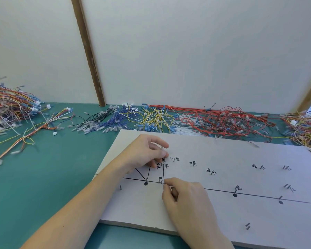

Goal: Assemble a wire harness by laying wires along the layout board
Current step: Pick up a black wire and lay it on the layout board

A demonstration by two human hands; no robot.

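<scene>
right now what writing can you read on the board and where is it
All handwritten on the layout board:
"红棕" just right of the left hand
"黄" below it, beside the black wire
"白" by the pegs on the long line
"红" at the right end, twice
Other labels: too blurred to read.

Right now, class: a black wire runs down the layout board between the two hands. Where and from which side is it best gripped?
Pinch the black wire near its ends, from above: it lies flat, taut, thin, as left hand and right hand show.
</scene>
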